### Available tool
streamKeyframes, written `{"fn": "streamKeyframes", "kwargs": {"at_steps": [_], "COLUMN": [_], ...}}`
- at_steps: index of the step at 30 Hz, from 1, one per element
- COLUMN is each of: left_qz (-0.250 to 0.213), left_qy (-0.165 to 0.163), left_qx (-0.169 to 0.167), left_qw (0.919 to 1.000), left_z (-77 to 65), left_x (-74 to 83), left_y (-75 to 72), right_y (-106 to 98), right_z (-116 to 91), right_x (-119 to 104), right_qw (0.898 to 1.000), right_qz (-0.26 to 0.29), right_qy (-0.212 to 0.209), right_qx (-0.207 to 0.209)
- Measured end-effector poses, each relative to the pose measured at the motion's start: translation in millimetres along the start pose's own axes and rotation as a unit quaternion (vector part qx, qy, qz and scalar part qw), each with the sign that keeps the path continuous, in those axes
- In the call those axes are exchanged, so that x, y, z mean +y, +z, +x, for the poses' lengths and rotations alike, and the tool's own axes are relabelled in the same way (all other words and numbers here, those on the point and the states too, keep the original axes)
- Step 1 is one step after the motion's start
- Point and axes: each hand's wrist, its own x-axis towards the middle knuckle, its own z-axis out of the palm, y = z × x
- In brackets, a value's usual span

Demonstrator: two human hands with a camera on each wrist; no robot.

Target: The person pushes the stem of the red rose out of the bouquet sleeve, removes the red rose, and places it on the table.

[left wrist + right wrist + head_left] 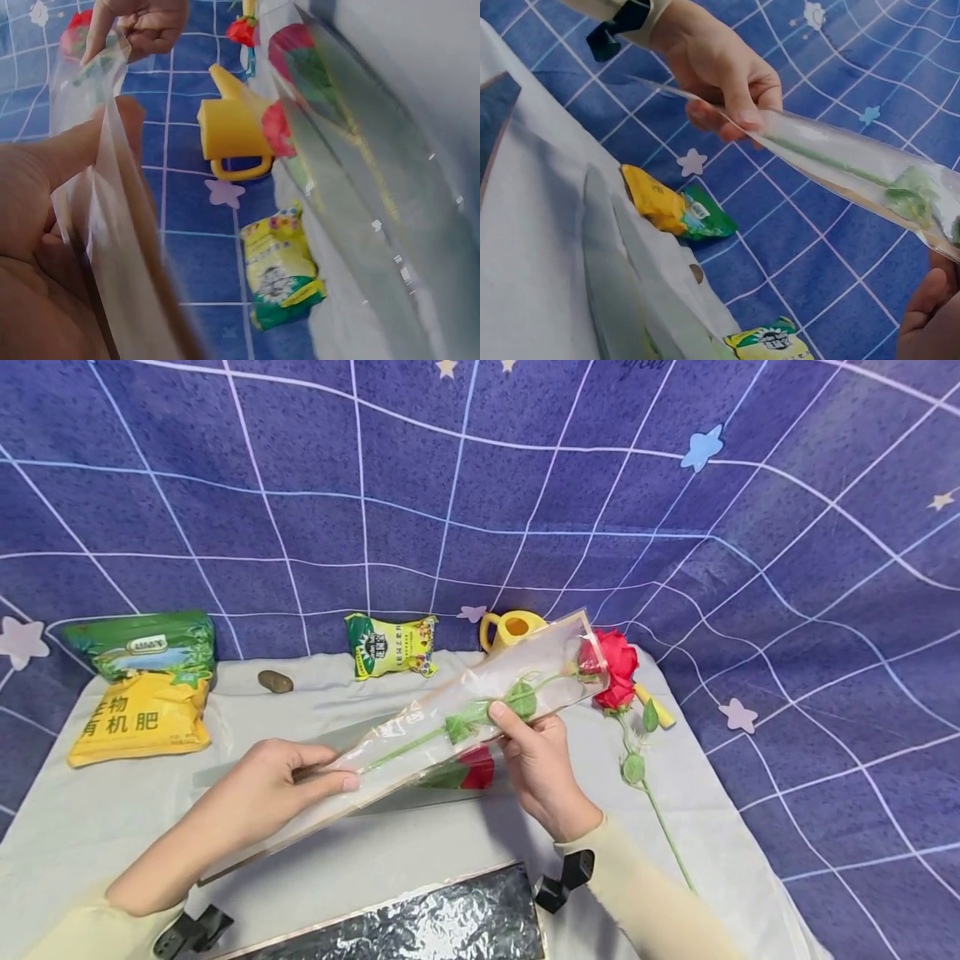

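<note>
One clear flat sleeve with a wrapped rose inside, held aloft mid-frame in the head view. Long axis: diagonal, lower left to upper right; bloom end points to the upper right, stem end to the lower left. Red bloom at the sleeve's mouth, overlapping other red petals; where one flower ends and the other begins cannot be told.

Two hands, both engaged. Left hand: pinches the sleeve's lower-left portion between thumb and fingers. Right hand: grips the sleeve near the leaves, thumb on the upper face, fingers behind.

Two further wrapped roses, lying along the right of the left wrist view: front rose and back rose. In the head view, one red bloom shows beneath the held sleeve.

One loose rose, right of frame, stem running to the lower right; one yellow stick-like piece beside its leaf.

One yellow watering can, upper centre, partly behind the sleeve. One small green-and-yellow packet, left of it. One brown stone-like lump. One large yellow-and-green bag, left. One glossy black panel, pale-edged, bottom of frame. White cloth below; blue gridded backdrop with stars.
</note>
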Motion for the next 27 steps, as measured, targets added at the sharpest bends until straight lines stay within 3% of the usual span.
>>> {"fn": "streamKeyframes", "kwargs": {"at_steps": [3,7,12,20,27], "left_qz": [0.000,0.002,0.003,-0.001,0.010], "left_qy": [0.016,0.009,-0.008,0.034,0.026], "left_qx": [-0.005,-0.020,-0.014,-0.005,-0.001], "left_qw": [0.9999,0.9998,0.9999,0.9994,0.9996], "left_z": [2.9,4.5,6.2,12.0,10.4], "left_x": [0.7,-1.4,-0.1,9.5,8.7], "left_y": [-3.4,-6.3,-2.3,6.2,2.7], "right_y": [-1,-1,0,6,4], "right_z": [0,0,-1,-3,-1], "right_x": [1,4,6,9,8], "right_qw": [1.000,0.999,0.998,0.997,0.994], "right_qz": [0.026,0.048,0.046,0.051,0.047], "right_qy": [0.000,-0.013,-0.040,-0.054,-0.088], "right_qx": [-0.001,-0.001,0.017,0.004,0.033]}}
